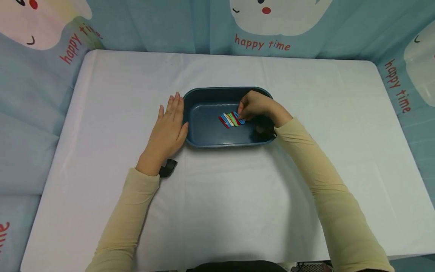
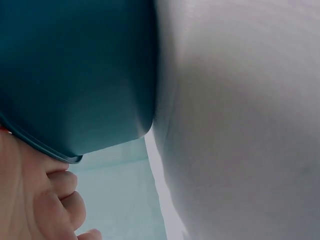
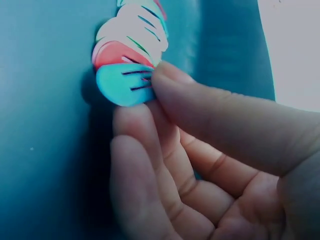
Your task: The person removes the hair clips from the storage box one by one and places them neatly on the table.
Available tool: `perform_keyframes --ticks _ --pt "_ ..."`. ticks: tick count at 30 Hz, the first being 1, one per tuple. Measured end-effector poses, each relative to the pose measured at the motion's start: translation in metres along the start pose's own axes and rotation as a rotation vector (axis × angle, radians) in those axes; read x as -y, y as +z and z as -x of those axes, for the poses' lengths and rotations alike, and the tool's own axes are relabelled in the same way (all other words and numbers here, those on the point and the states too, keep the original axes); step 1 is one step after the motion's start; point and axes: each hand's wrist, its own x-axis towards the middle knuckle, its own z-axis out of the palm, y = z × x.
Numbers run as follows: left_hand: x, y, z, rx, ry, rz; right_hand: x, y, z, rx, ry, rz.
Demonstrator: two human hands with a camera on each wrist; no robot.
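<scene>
A row of flat, slotted hair clips [image 1: 229, 119] in red, blue, white, yellow and green lies slanted on the bottom of a dark blue tray [image 1: 207, 130]. My right hand [image 1: 255, 105] reaches over the tray's right side and pinches the blue hair clip [image 3: 122, 82] at the near end of the row between thumb and fingers. That clip overlaps a red one beside it. With fingers straight and together, my left hand [image 1: 167, 126] rests along the tray's left end. In the left wrist view its fingers [image 2: 52, 215] touch the tray's rim.
The tray stands on a white-covered table [image 1: 217, 211]. Blue printed curtains [image 1: 163, 26] hang behind the table and at both sides. A black object [image 1: 168, 168] shows at my left wrist.
</scene>
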Motion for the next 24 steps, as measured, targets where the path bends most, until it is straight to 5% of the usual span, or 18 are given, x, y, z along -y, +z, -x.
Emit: perform_keyframes --ticks 12,24 --pt "0.004 0.005 0.000 -0.059 0.028 0.046 0.002 -0.003 0.007 -0.046 -0.071 -0.025" --pt "0.007 0.008 0.001 -0.084 0.040 0.054 -0.007 -0.015 0.037 -0.168 -0.223 -0.281"
